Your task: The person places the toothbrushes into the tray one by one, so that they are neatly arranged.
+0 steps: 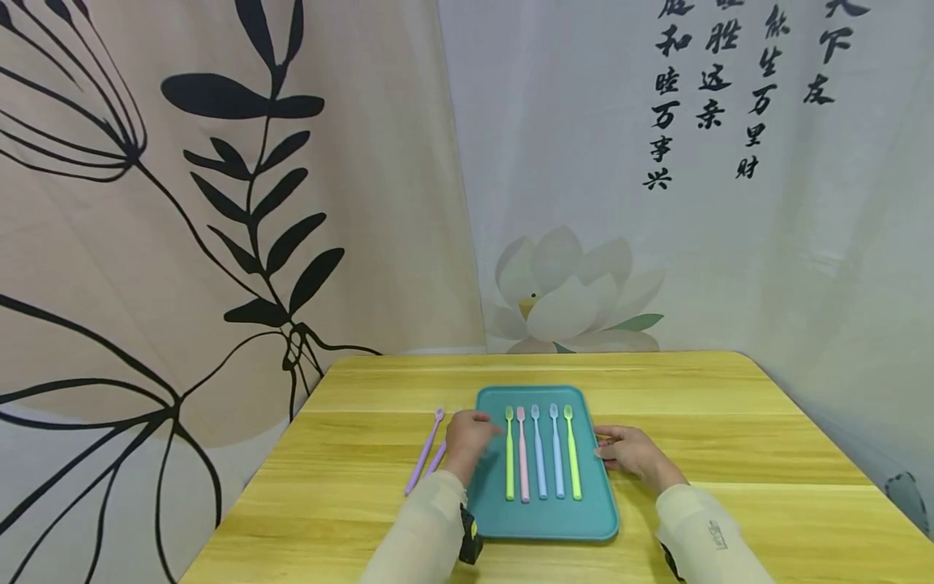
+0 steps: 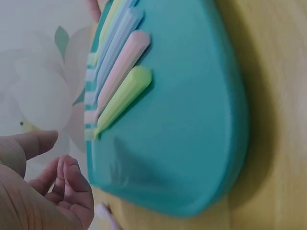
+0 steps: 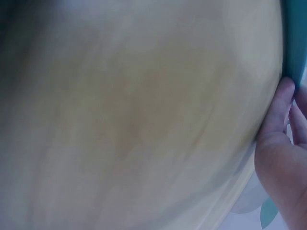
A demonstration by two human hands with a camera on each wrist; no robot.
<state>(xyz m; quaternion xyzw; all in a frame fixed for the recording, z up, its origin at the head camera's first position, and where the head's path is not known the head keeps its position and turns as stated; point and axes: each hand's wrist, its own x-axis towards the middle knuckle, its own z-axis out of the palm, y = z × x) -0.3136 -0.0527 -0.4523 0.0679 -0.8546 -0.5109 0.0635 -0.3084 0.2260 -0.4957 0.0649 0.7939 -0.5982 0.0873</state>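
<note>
On the teal tray [image 1: 543,521], several toothbrushes lie side by side, bristle heads toward the far end: a green toothbrush [image 1: 509,458], a pink toothbrush [image 1: 523,458], two blue ones and another green toothbrush [image 1: 573,458]. My left hand [image 1: 467,442] hovers by the tray's left edge, fingers loosely bent and thumb apart; it holds nothing in the left wrist view. Left of it, a purple toothbrush [image 1: 425,454] lies on the table beside a second purple toothbrush [image 1: 437,458], partly hidden by the hand. My right hand [image 1: 635,454] holds the tray's right rim between thumb and fingers.
The wood-grain table [image 1: 730,422] extends to both sides of the tray. Behind it hangs a pale cloth [image 1: 394,203] printed with plants, a lotus flower and black characters.
</note>
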